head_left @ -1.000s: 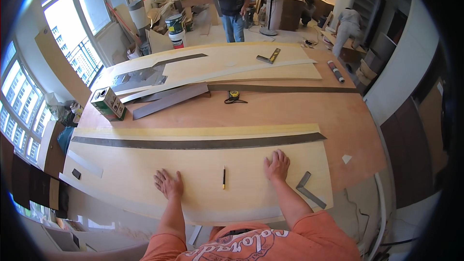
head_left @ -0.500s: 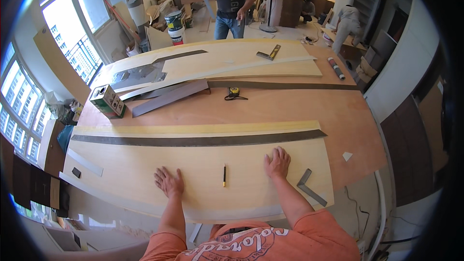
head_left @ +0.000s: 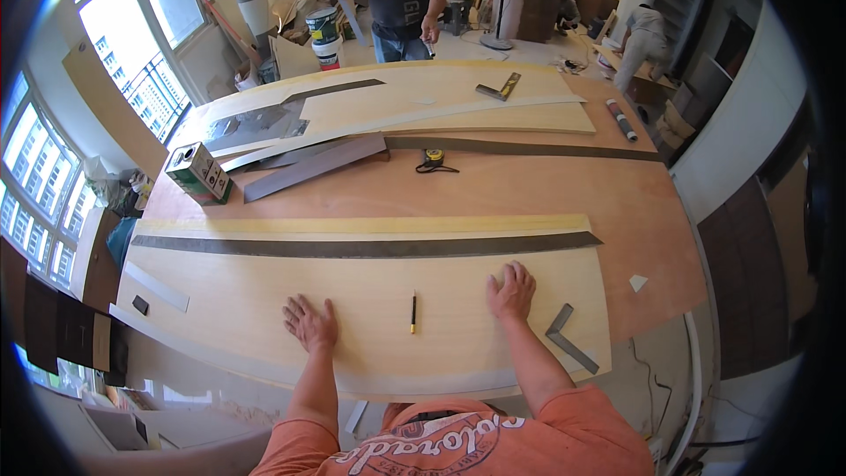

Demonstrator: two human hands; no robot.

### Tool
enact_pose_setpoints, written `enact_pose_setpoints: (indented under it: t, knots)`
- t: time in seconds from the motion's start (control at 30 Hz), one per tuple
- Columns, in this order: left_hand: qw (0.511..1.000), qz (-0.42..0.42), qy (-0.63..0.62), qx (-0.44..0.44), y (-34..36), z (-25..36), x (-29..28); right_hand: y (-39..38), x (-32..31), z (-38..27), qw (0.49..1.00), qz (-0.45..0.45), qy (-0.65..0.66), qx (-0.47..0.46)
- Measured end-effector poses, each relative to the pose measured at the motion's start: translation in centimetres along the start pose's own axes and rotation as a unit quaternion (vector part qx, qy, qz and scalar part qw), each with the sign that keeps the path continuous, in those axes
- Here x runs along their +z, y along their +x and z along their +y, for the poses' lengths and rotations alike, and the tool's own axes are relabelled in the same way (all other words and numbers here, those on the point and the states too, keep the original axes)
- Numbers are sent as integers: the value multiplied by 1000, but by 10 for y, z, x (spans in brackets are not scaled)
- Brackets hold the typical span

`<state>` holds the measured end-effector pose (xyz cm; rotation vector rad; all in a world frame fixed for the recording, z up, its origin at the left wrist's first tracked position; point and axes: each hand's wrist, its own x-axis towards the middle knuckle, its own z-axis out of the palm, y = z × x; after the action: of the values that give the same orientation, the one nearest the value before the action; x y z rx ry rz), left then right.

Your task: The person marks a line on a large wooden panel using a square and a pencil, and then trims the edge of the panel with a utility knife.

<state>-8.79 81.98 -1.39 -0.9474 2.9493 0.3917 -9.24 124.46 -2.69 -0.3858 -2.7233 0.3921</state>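
With fingers spread, gripping nothing, the left hand (head_left: 311, 323) and right hand (head_left: 512, 293) are resting on the near pale board (head_left: 374, 286), where careless sweeping might be sending the pencil (head_left: 413, 313) rolling.

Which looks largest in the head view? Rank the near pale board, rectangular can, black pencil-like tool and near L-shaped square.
1. Near pale board
2. Rectangular can
3. Near L-shaped square
4. Black pencil-like tool
The can stands farther off, so true sizes may differ.
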Motion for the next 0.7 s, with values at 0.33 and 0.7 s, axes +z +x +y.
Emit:
enact_pose_setpoints:
  t: [0.33, 0.7]
  knots:
    - [1000, -2, 1, 4, 2, 6, 0, 23, 22, 11, 985, 83, 141, 54]
    - [1000, -15, 8, 2, 9, -3, 8, 259, 85, -102, 733, -119, 646, 175]
